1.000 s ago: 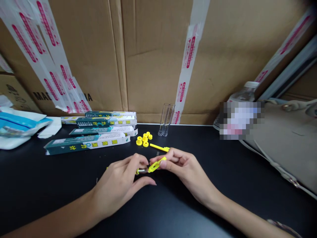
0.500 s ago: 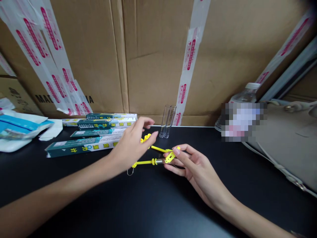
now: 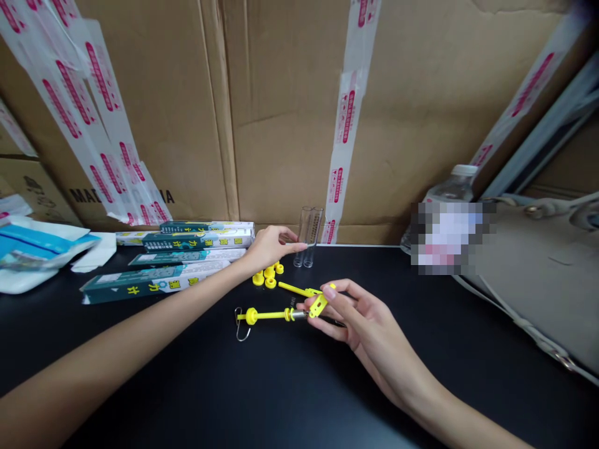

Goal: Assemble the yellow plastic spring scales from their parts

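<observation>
My right hand (image 3: 355,321) pinches the right end of a yellow rod assembly (image 3: 274,315) with a metal hook at its left tip, held just above the black table (image 3: 281,399). My left hand (image 3: 269,246) reaches far forward, fingers stretched toward two clear tubes (image 3: 306,237) standing against the cardboard; its fingertips are close to them, and I cannot tell if they touch. Below that hand lie several small yellow caps (image 3: 266,276) and a loose yellow stick (image 3: 294,289).
Several teal and white long boxes (image 3: 178,255) lie at the back left, with blue and white packets (image 3: 32,249) further left. A taped cardboard wall (image 3: 281,112) closes the back. A water bottle (image 3: 449,187) and a beige bag (image 3: 538,274) sit at the right.
My left hand let go of the yellow assembly and moved forward to the clear tubes. My right hand kept the assembly, now stretched out with its hook showing.
</observation>
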A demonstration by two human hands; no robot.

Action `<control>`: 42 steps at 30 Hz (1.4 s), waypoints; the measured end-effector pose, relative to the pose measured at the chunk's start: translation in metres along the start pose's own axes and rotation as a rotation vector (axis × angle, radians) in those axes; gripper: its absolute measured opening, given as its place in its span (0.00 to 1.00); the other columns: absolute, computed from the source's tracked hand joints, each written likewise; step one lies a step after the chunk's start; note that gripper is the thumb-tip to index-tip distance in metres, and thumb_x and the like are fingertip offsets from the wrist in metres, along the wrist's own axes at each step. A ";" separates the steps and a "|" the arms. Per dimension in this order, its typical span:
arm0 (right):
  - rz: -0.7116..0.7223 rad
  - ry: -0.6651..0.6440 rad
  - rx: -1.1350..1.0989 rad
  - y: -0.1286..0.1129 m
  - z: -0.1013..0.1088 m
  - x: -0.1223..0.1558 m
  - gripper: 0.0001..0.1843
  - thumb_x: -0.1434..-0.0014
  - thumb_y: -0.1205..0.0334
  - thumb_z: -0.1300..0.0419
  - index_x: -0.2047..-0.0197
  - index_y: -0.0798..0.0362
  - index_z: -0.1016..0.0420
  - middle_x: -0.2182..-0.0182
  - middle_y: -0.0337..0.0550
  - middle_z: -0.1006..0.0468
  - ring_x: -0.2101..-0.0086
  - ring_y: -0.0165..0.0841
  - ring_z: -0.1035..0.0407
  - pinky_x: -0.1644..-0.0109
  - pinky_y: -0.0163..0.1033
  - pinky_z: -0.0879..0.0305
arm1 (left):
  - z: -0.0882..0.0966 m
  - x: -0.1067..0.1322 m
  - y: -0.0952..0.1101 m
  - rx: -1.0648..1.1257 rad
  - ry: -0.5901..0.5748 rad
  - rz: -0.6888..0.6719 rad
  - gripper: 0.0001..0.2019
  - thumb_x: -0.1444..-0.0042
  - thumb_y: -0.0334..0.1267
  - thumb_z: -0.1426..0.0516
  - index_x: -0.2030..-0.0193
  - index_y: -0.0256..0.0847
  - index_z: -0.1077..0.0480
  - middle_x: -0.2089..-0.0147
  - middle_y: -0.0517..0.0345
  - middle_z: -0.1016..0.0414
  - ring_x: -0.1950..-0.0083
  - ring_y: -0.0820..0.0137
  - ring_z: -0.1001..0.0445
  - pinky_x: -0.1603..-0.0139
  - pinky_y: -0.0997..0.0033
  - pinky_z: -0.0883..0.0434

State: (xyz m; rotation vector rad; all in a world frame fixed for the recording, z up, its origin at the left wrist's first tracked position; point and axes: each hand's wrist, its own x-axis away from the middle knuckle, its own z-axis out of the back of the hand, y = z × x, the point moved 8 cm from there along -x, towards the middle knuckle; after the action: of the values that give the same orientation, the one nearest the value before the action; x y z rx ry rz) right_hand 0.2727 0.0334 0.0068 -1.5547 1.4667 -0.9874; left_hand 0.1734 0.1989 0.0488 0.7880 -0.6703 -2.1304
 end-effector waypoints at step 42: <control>0.237 -0.004 0.210 -0.044 0.001 0.000 0.16 0.35 0.54 0.37 0.45 0.44 0.26 0.69 0.33 0.30 0.80 0.20 0.47 0.78 0.28 0.43 | 0.035 0.160 -0.016 0.742 0.084 0.396 0.18 0.57 0.44 0.28 0.65 0.38 0.28 0.74 0.65 0.27 0.75 0.79 0.33 0.73 0.79 0.38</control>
State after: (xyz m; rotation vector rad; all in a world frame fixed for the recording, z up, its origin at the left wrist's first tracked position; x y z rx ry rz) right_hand 0.2918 0.0353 0.0467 -1.2028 1.4550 -0.9631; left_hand 0.0567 0.0891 0.0115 1.0107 -1.4718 -1.4664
